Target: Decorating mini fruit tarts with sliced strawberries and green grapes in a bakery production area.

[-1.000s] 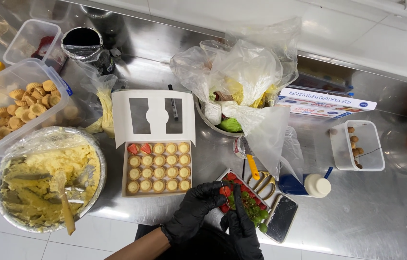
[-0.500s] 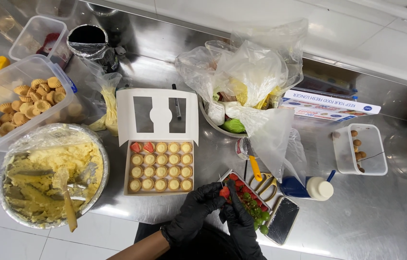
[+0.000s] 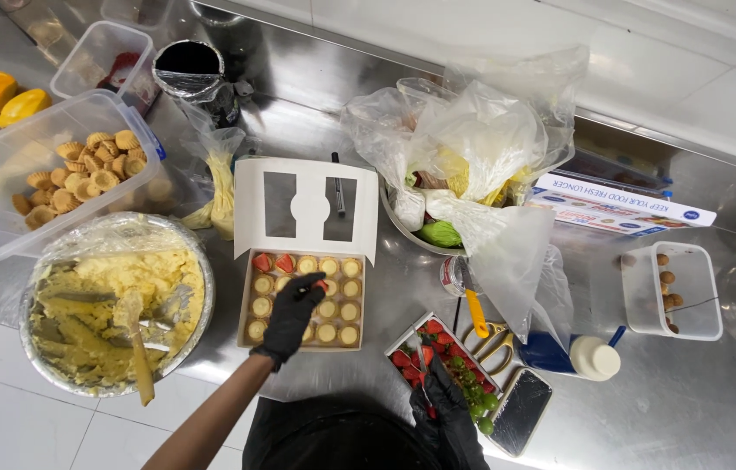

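While my left hand (image 3: 291,312) in its black glove reaches over the pastry box (image 3: 301,300), its fingertips pinch a small red strawberry piece (image 3: 322,284) just above one of the filled tartlets (image 3: 339,311); the grasp is a light pinch, the rest of the hand loosely curled. My right hand (image 3: 448,409), also gloved, rests at the near end of the strawberry tray (image 3: 431,348), at about four o'clock from the box, fingers bent down among the fruit; I cannot tell whether it grips anything.

The box sits at the middle of the steel counter (image 3: 699,409), lid (image 3: 307,207) flapped open towards twelve o'clock with a dark pen (image 3: 338,184) lying on it. Inside are rows of small pale tartlets with cream filling; two at the far left corner already carry strawberry halves (image 3: 274,262).

At nine o'clock from the box stands a foil-lined bowl of yellow cream (image 3: 111,300) with a spatula (image 3: 135,335) sunk in it. At ten o'clock a clear tub (image 3: 2,161) holds empty tart shells (image 3: 80,170), and a piping bag (image 3: 221,187) lies between tub and box. At two o'clock a heap of plastic bags (image 3: 481,144) fills a metal bowl. Yellow scissors (image 3: 485,335), a dark phone (image 3: 522,411) and a white-capped bottle (image 3: 596,358) crowd just beyond the tray at three o'clock.
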